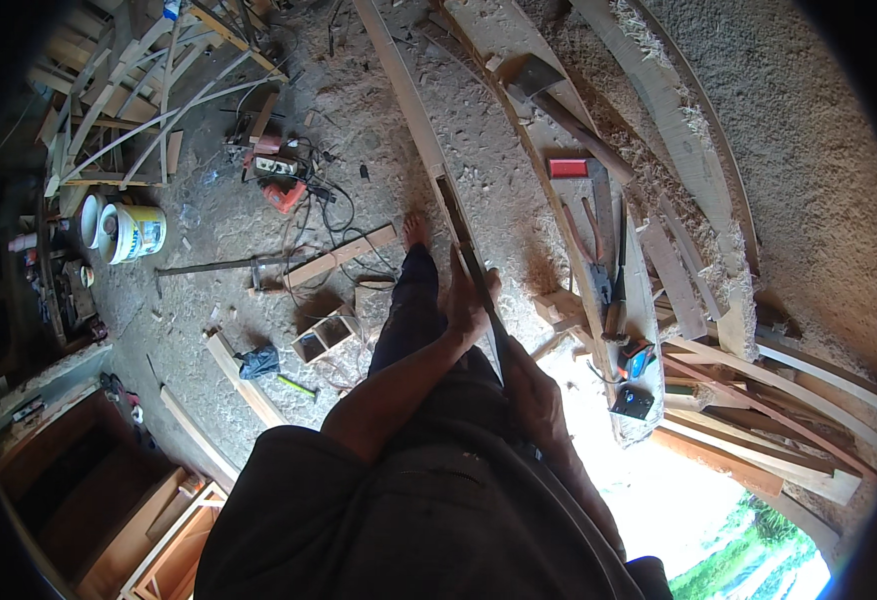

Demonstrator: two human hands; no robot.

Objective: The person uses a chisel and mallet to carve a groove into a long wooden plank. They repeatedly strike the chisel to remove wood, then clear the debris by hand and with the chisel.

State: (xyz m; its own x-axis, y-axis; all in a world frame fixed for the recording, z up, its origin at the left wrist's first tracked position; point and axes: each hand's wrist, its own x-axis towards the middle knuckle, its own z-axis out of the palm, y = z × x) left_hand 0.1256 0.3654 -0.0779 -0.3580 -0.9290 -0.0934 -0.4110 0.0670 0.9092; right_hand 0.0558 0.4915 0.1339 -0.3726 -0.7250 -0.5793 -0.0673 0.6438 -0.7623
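Observation:
A long, narrow wooden board [406,95] runs from the far top of the view down to my body. A dark slot-like recess [449,205] shows partway along it. Closer in, a narrow dark strip [479,275] continues along the same line; I cannot tell whether it is the board's shaded side or a separate piece. My left hand [472,303] is closed around this near part. Nearer my body, my right hand [536,392] is closed along its right side, fingers partly hidden. My bare foot [416,230] stands left of the board.
At right, a thick plank [549,150] bears an axe-like tool [534,76], a red block [567,168], pliers [601,280] and a blue-black tool [638,360]. Corded red power tool [284,195], buckets [139,232] and timber offcuts [344,255] lie left. Lumber [759,440] is stacked lower right.

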